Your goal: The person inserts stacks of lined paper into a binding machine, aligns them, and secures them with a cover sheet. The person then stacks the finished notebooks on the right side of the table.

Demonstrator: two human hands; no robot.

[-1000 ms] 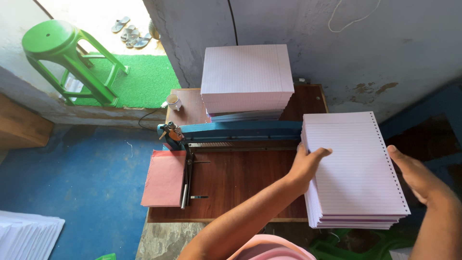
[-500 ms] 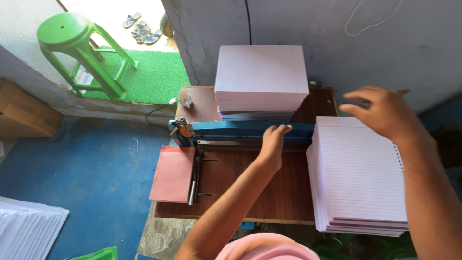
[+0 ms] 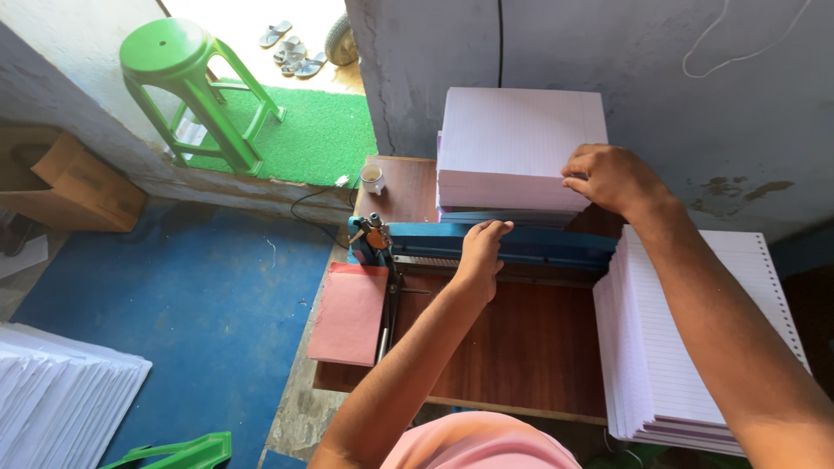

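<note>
Right hand [image 3: 612,178] sits at the right edge of the tall stack of ruled paper [image 3: 512,148] on the far side of the blue punching machine [image 3: 504,243], fingers curled in, tips touching the stack's right side near its upper sheets; whether any sheets are actually pinched, cannot tell. Stack lies directly left of those fingertips, long axis running left-right along the wall. Left hand [image 3: 479,252] rests on the machine's blue bar, fingers bent down over its near edge, a loose hold on the bar, not on paper. Stack is just beyond and above the left fingers, close but apart. Right hand is the one in contact with the stack. A second pile of ruled sheets with punched edge holes [image 3: 695,347] lies under the right forearm, toward the body from the right fingers, long axis running away from the person. Left of the left fingers: pink board [image 3: 347,313], small white cup [image 3: 372,179]. Further off: green stool [image 3: 187,78], white sheets on the blue floor [image 3: 61,391].
</note>
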